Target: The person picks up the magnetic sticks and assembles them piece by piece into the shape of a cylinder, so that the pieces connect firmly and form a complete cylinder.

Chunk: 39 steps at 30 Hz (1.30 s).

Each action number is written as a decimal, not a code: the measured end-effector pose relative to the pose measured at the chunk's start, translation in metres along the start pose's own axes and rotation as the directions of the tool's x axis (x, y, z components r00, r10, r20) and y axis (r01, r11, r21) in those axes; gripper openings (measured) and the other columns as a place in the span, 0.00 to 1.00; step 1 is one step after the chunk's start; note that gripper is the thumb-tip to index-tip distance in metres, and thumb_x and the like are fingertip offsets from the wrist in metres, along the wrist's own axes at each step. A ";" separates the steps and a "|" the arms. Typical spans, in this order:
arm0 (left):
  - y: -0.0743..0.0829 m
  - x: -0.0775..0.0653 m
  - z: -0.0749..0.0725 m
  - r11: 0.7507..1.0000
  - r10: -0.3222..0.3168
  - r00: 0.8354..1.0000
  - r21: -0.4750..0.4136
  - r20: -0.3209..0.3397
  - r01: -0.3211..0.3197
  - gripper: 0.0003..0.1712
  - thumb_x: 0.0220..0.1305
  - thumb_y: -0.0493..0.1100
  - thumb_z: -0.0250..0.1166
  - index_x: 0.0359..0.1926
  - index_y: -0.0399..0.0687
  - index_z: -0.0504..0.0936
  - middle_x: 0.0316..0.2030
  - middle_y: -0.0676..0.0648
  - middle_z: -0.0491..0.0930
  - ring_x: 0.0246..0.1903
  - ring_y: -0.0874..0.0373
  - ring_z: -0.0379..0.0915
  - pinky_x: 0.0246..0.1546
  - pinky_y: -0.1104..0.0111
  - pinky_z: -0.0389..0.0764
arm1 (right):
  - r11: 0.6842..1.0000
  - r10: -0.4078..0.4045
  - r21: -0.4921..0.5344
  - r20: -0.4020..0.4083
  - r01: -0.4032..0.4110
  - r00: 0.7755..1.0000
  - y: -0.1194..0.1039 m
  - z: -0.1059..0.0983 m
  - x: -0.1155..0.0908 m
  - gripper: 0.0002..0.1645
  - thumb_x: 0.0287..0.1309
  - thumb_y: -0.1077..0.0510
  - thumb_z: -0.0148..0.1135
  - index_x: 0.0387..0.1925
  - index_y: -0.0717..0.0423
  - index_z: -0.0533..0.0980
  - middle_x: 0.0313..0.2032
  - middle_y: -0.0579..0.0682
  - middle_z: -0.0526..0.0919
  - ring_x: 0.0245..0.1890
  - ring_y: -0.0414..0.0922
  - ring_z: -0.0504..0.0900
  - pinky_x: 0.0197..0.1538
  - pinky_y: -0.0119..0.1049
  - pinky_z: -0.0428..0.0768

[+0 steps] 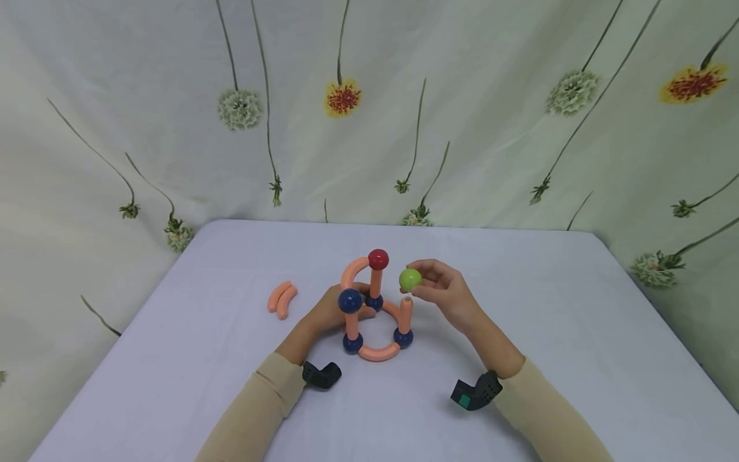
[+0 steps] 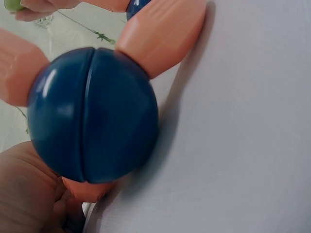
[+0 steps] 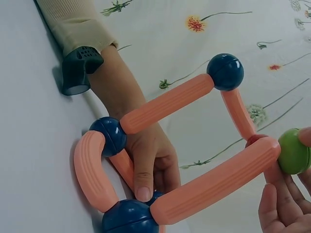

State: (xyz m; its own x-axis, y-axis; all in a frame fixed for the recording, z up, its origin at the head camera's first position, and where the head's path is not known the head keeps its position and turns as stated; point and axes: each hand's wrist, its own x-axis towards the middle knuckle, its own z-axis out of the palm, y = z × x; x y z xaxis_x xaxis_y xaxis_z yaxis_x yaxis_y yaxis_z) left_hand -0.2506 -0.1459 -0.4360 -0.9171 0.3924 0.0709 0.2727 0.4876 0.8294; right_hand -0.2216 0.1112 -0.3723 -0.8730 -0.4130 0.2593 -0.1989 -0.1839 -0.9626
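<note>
A frame of magnetic building rods and balls stands on the table, with salmon curved rods (image 1: 378, 353) and dark blue balls (image 1: 353, 343) forming its ring base. My left hand (image 1: 328, 312) grips its back left side, the thumb by a rear blue ball in the right wrist view. Two uprights carry a blue ball (image 1: 349, 301) and a red ball (image 1: 378, 259), joined by a curved rod (image 1: 352, 272). With thumb and fingers, my right hand (image 1: 453, 295) pinches a green ball (image 1: 410, 279) just above the bare top of the right upright rod (image 1: 406, 314).
Two loose curved rods (image 1: 282, 299) lie side by side on the table (image 1: 173, 359), left of the frame. Behind the table hangs a flower-printed cloth (image 1: 485, 115). Both wrists wear black devices (image 1: 476, 391).
</note>
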 end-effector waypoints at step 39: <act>0.002 -0.001 0.000 0.998 0.037 0.999 0.042 0.001 -0.037 0.30 0.56 0.46 0.73 0.59 0.41 0.78 0.50 0.46 0.82 0.41 0.56 0.75 0.46 0.59 0.72 | 0.994 -0.103 0.061 0.165 0.094 0.981 0.008 0.000 -0.005 0.25 0.56 0.62 0.69 0.52 0.69 0.72 0.45 0.49 0.79 0.42 0.41 0.80 0.46 0.31 0.79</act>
State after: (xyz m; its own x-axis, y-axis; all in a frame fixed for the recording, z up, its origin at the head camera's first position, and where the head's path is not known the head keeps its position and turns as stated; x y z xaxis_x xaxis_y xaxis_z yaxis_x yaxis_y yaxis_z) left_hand -0.2496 -0.1454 -0.4344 -0.9061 0.4108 0.1007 0.3181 0.5048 0.8025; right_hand -0.2186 0.1123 -0.3810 -0.7625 -0.5334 0.3661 -0.2525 -0.2757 -0.9275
